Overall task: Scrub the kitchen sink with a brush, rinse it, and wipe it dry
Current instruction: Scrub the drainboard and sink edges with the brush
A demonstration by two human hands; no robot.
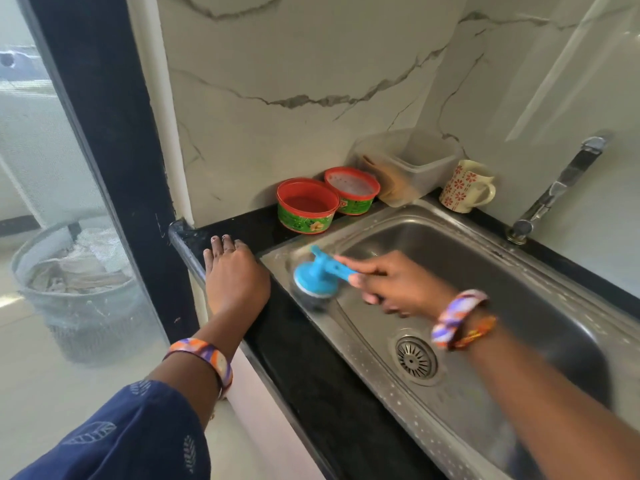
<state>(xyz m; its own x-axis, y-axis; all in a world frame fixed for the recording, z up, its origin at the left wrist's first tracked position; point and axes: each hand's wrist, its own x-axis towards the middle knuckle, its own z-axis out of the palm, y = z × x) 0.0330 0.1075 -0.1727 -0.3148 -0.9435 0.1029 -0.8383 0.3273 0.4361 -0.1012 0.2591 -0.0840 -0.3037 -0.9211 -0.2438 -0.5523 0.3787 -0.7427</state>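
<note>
Sink (485, 424) of steel, set into a black counter (304, 368), runs from near right to far centre, with its drain (415, 361) low in the basin. A blue-handled brush (317, 277) presses on the sink's far-left corner, where rim meets basin. The right hand (398, 289) has its fingers curled round the brush handle (the hand and brush are blurred, so exactly how the fingers wrap cannot be told). The left hand (233, 271) lies flat on the counter's left edge, fingers straight, holding nothing.

What could go wrong seems mostly a matter of the corner. The brush head sits half on the rim, so a hard stroke might skid it off onto the counter toward the two red-rimmed tubs (325, 202) standing near, and knock or splash them. A wet handle might also twist in the grip. The patterned mug (465, 187) and clear plastic box (412, 164) at the far rim could catch spray once rinsing starts, since the tap (557, 188) stands just right of them. The bracing hand rests on a rounded edge and could slide if that is wet.

White speckles dot the near rim. Marbled tiles back the counter. Left of a dark frame, a pale bin (79, 292) stands behind glass.
</note>
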